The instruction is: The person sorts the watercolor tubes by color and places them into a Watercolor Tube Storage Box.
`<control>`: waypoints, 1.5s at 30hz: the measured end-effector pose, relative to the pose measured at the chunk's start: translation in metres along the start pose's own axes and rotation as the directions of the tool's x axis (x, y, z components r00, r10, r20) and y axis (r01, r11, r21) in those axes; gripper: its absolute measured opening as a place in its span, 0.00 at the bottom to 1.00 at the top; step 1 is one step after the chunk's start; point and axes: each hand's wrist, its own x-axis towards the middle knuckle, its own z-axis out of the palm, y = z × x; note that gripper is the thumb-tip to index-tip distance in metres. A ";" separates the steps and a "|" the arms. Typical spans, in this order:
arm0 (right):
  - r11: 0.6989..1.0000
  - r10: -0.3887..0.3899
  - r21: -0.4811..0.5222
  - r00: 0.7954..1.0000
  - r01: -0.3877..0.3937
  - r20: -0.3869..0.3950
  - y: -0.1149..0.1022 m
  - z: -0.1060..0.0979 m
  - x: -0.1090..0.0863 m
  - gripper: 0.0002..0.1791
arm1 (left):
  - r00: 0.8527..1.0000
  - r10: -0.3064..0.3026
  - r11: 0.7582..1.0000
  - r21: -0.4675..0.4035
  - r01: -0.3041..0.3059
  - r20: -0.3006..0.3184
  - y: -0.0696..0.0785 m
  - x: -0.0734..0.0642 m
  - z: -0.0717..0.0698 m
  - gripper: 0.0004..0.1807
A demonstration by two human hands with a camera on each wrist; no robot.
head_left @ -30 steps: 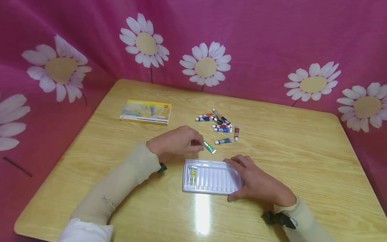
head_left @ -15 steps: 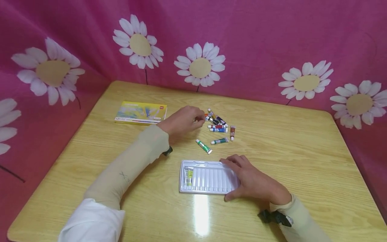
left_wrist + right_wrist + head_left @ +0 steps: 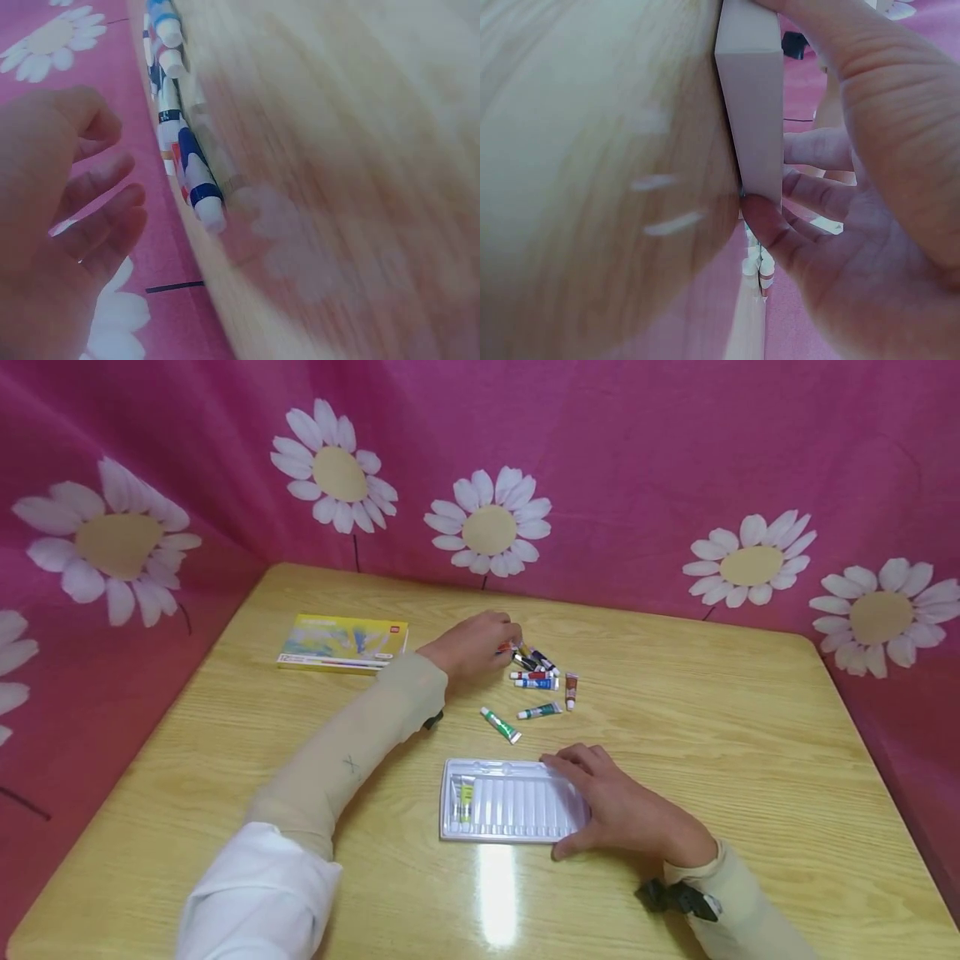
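My left hand (image 3: pixel 476 643) hangs over the far pile of paint tubes, fingers loosely curled. In the left wrist view nothing sits between those fingers, and a dark blue paint tube (image 3: pixel 196 169) lies beyond them. An orange paint tube (image 3: pixel 505 648) is partly covered by the hand. My right hand (image 3: pixel 618 806) grips the right end of a clear plastic tray (image 3: pixel 495 839), thumb at the near edge and fingers at the far edge. In the tray's left slots lie a yellow paint tube (image 3: pixel 467 804) and a pale tube (image 3: pixel 456 804); its other visible slots hold none.
A green paint tube (image 3: pixel 499 725) and a dark green one (image 3: pixel 540 711) lie beyond the tray. A brown tube (image 3: pixel 572 691), a blue tube (image 3: pixel 536 684) and several others lie close by. The yellow paint box (image 3: pixel 341 643) rests at the far left, near my left forearm.
My left hand has left the green tube and moved away from me to the far pile, partly covering it. The right hand still holds the tray.
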 end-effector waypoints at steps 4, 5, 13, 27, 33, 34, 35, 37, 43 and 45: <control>1.000 -0.012 -0.006 1.000 0.011 -0.010 0.001 -0.001 -0.001 0.64 | 1.000 0.001 0.998 0.067 -0.001 0.008 0.000 0.012 0.002 0.15; 1.000 -0.007 -0.006 1.000 0.007 -0.007 0.001 -0.001 -0.001 0.64 | 1.000 -0.001 0.997 0.079 0.000 0.012 0.000 0.014 0.003 0.16; 1.000 -0.001 0.002 1.000 0.001 0.002 0.002 -0.002 -0.002 0.64 | 0.994 -0.018 0.992 0.125 0.005 0.104 -0.002 0.030 0.013 0.19; 1.000 -0.013 0.003 1.000 0.013 0.000 0.003 -0.001 -0.003 0.64 | 0.991 -0.004 0.997 0.073 -0.006 0.134 0.006 0.040 0.011 0.17; 1.000 -0.010 0.006 1.000 0.010 0.000 0.001 -0.001 -0.003 0.64 | 0.989 -0.019 0.998 0.066 0.009 0.149 0.005 0.041 0.011 0.15; 1.000 -0.012 0.002 1.000 0.012 -0.001 0.001 -0.001 -0.003 0.64 | 0.989 -0.014 0.997 0.071 0.004 0.149 0.004 0.041 0.011 0.14; 1.000 -0.013 -0.001 1.000 0.013 -0.001 0.001 -0.001 -0.002 0.64 | 0.989 -0.007 0.997 0.074 -0.004 0.150 0.003 0.041 0.011 0.14; 1.000 -0.014 -0.003 1.000 0.014 -0.001 0.001 -0.001 -0.002 0.64 | 0.989 0.012 0.996 0.085 -0.025 0.149 0.002 0.041 0.011 0.13; 1.000 -0.023 -0.002 1.000 0.023 -0.010 0.001 0.000 -0.002 0.64 | 0.990 0.046 0.991 0.116 -0.061 0.132 0.005 0.038 0.007 0.12; 1.000 -0.019 -0.001 1.000 0.019 -0.007 0.001 0.000 -0.002 0.64 | 0.990 0.050 0.991 0.114 -0.066 0.131 0.006 0.037 0.004 0.13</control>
